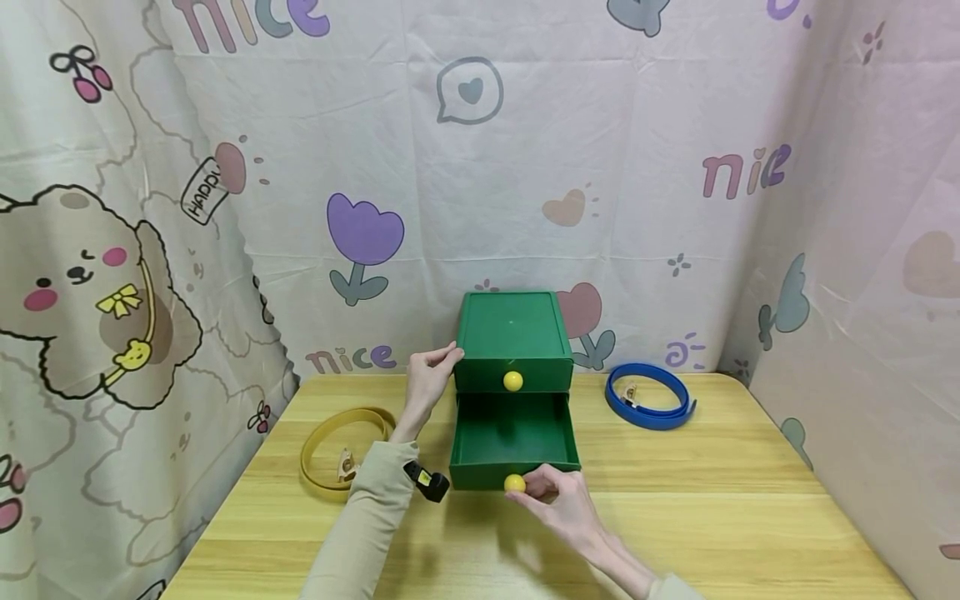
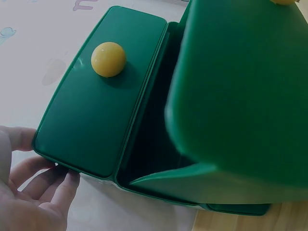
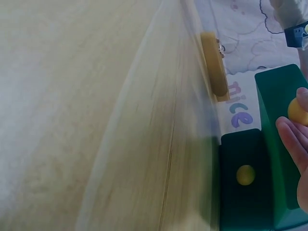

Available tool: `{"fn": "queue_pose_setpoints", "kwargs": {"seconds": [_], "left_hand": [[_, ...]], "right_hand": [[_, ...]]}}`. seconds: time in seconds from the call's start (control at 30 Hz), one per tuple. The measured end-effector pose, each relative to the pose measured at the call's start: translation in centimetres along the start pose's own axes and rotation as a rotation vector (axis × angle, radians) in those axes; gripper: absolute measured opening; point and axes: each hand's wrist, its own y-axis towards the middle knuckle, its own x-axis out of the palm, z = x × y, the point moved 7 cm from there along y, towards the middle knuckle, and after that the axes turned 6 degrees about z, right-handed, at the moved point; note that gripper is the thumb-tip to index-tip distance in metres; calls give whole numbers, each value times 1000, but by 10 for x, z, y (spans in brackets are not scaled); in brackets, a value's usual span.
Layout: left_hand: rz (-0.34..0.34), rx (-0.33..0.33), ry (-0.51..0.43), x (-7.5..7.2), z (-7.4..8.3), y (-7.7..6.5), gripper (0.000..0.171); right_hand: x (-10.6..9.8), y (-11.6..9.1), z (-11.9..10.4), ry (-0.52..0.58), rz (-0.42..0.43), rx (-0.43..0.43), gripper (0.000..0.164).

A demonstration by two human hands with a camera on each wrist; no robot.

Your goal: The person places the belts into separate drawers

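A small green drawer cabinet [image 1: 513, 325] stands at the table's far side, its upper drawer [image 1: 480, 377] closed. Below it, the lower drawer [image 1: 517, 442] is pulled well out and shows a bare inside. With thumb and fingers, my right hand [image 1: 566, 504] pinches the yellow knob [image 1: 514, 483] of this lower drawer. My left hand [image 1: 429, 383] grips the cabinet's front left corner beside the upper drawer. The left wrist view shows its thumb and bent fingers [image 2: 41, 180] at the cabinet's edge, apart from the upper yellow knob [image 2: 109, 59].
On the wooden table [image 1: 712, 517], a coiled yellow belt [image 1: 307, 462] lies left of the cabinet, partly behind my left sleeve. A coiled blue belt [image 1: 651, 418] lies to the right. A printed curtain [image 1: 480, 183] hangs behind and along both sides.
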Motion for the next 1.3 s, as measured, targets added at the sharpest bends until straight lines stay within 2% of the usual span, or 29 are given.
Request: {"fn": "queue_pose_setpoints", "kwargs": {"seconds": [0.23,0.43,0.6,0.77,1.3], "left_hand": [[4,2,11,1,0,0,36],[8,-6,11,0,0,-1,35],[11,-7,0,0,0,0,34],[11,-12,-9,0,-1,0,33],[4,1,-4,0,0,-1,35]], "right_hand": [[0,-4,3,1,-3,-39,23],[-2,-2,-6,1,-3,-50,23],[0,-8,6,-6,-9,-27,24],[1,-14,18,-4,-10,-55,24],[0,-18,16,17,-22,-90,20]]}}
